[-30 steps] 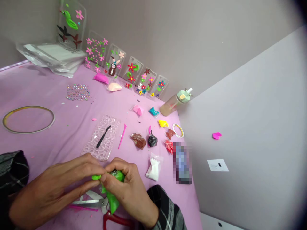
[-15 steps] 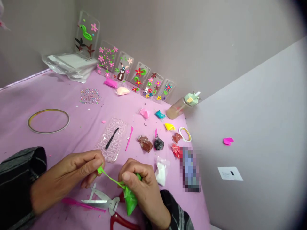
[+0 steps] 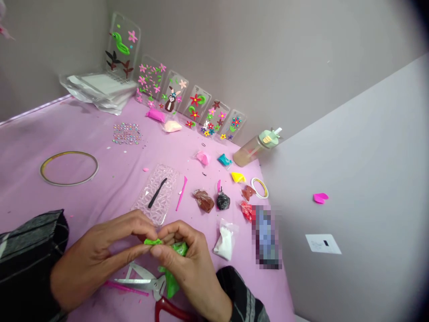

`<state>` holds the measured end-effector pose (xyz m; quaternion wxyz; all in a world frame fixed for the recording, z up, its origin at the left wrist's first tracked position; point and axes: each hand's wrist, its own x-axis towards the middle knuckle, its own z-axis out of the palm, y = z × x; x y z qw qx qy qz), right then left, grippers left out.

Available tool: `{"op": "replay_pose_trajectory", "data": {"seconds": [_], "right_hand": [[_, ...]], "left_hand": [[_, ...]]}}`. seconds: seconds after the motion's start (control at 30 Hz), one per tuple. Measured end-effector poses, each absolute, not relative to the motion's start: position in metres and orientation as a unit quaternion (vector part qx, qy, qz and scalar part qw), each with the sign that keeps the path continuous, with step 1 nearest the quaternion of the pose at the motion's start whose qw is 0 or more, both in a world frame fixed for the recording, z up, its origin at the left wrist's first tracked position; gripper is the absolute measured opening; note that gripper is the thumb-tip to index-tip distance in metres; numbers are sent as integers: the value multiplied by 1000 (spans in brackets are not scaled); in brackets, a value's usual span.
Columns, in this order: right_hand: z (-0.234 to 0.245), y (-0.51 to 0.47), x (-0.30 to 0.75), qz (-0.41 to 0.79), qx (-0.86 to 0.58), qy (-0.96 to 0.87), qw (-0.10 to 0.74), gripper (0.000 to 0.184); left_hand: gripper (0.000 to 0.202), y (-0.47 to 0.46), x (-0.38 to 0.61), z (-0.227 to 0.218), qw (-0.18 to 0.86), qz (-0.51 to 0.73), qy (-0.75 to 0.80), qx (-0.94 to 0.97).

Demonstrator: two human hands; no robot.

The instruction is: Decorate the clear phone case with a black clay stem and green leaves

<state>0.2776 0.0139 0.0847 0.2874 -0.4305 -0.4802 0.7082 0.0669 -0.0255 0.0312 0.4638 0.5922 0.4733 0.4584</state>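
My left hand (image 3: 110, 250) pinches a small bit of bright green clay (image 3: 153, 242) between thumb and fingertips. The fingertips of my right hand (image 3: 187, 259) meet it from the other side, touching the same bit. Tucked in the right palm is a clear bag of green clay (image 3: 172, 281), its lower end hanging below the fingers. Beneath the hands lie open scissors (image 3: 156, 286) with red handles, beside a pink modelling tool (image 3: 129, 290). Just beyond the fingers a clear patterned phone case (image 3: 164, 181) lies flat with a black tool (image 3: 157, 193) on it.
Bags of brown clay (image 3: 203, 201), black clay (image 3: 223, 201) and white clay (image 3: 224, 241) lie to the right. A bottle (image 3: 250, 151) leans near the wall. Decorated cases (image 3: 196, 105) stand along the back. A ring (image 3: 69, 153) and rhinestones (image 3: 126, 133) lie left.
The stretched green strand between my hands is gone. My hands have come together, fingertips meeting at the small green bit; the left moved right and the right shifted slightly left.
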Motion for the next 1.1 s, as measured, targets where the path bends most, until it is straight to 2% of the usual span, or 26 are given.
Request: {"op": "replay_pose_trajectory", "data": {"seconds": [0.13,0.77,0.93,1.1], "right_hand": [[86,12,277,703,-440,-485,277,37],[85,17,280,769,-422,-421,232,42],[84,16,288,841,-317,-389,201,46],[74,17,287,831,-301,-372,285,53]], "left_hand": [[22,-29,69,34,396,479,449,642],[27,-26,57,28,307,461,411,724],[18,-19,53,38,362,473,462,657],[19,-14,54,44,477,465,484,567]]}}
